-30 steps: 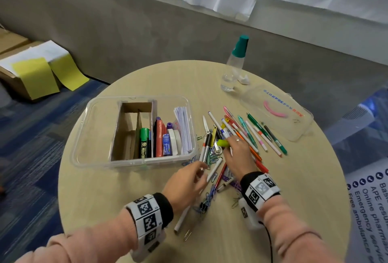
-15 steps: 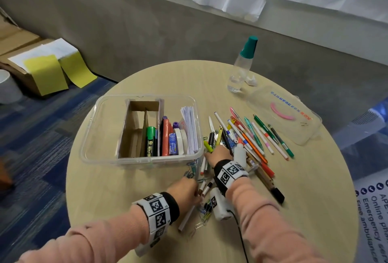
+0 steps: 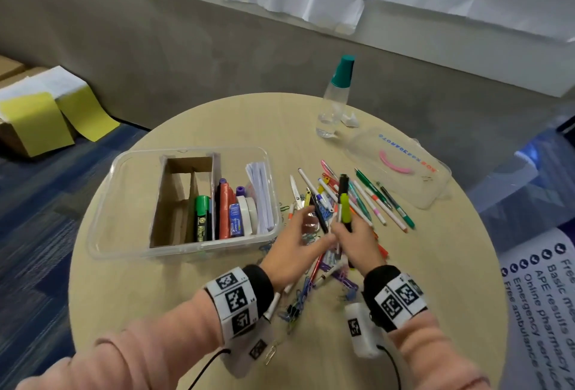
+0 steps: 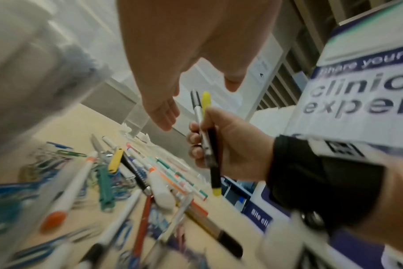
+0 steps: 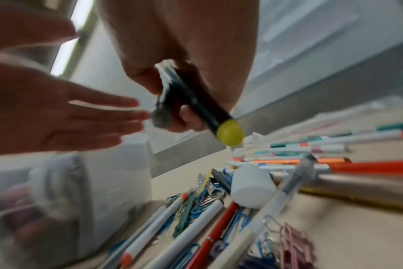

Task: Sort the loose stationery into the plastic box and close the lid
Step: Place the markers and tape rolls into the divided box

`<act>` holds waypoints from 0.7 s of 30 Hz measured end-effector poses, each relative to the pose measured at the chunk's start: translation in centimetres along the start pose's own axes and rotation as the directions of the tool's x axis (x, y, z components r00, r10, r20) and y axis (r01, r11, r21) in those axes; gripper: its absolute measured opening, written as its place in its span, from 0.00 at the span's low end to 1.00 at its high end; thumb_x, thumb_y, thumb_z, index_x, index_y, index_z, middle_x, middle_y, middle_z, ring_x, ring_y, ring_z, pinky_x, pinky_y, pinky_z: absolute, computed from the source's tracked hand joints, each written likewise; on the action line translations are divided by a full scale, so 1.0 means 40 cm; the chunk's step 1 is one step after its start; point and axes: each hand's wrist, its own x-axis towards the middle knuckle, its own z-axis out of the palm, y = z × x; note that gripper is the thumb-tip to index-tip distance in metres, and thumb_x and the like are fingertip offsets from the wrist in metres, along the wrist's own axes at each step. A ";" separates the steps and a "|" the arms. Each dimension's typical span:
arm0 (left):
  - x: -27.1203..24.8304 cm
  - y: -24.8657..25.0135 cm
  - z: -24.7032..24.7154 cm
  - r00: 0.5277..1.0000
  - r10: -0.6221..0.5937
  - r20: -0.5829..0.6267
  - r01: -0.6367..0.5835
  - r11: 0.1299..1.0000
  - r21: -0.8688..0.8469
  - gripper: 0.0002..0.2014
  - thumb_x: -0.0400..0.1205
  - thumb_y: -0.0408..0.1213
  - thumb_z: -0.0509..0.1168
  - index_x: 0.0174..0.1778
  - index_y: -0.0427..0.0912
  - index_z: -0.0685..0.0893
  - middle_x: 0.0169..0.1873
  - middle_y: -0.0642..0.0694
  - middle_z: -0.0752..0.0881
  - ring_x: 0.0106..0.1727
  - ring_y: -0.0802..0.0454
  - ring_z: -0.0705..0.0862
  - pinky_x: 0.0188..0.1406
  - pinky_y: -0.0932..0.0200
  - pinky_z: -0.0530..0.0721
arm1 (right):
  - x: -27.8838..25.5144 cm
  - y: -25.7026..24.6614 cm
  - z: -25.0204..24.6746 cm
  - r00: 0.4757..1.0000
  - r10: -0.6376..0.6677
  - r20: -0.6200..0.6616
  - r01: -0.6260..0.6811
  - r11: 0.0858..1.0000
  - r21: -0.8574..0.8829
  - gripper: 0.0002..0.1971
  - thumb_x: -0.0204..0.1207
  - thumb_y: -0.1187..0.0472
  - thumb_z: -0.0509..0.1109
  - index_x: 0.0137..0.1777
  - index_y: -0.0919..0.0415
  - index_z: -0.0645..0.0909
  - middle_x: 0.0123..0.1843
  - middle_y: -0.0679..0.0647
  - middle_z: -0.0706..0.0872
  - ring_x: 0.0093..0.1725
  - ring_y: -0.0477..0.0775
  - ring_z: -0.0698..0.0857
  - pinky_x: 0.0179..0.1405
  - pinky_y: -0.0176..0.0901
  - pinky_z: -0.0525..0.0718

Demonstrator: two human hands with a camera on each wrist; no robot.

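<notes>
My right hand (image 3: 350, 234) is raised over the pile and grips a black and yellow highlighter (image 3: 344, 203) together with a silver pen (image 4: 199, 116), both nearly upright. The highlighter's yellow end (image 5: 230, 133) points at the right wrist camera. My left hand (image 3: 306, 229) is open and empty, its fingers (image 5: 104, 116) stretched toward the right hand, just short of it. The clear plastic box (image 3: 124, 203) stands at the left with markers, tape and paper in it. Its lid (image 3: 401, 168) lies apart at the far right.
Loose pens (image 3: 373, 203), scissors (image 3: 295, 190) and paper clips (image 3: 295, 305) lie scattered under and around both hands. A bottle with a green cap (image 3: 336, 100) stands at the back of the round table (image 3: 186, 296). Cardboard boxes with yellow paper (image 3: 37, 119) sit on the floor.
My right hand has lifted the highlighter and the silver pen off the pile. My left hand rose from the table beside the box and opened toward the right hand.
</notes>
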 end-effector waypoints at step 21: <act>0.038 0.066 -0.050 0.984 -0.161 -0.074 0.090 0.814 -0.574 0.07 0.86 0.41 0.54 0.43 0.46 0.72 0.29 0.50 0.71 0.32 0.55 0.76 0.39 0.56 0.82 | -0.014 0.175 -0.156 0.814 0.441 -0.379 -0.574 0.505 -0.645 0.29 0.73 0.60 0.71 0.70 0.62 0.61 0.71 0.64 0.67 0.68 0.65 0.70 0.66 0.55 0.74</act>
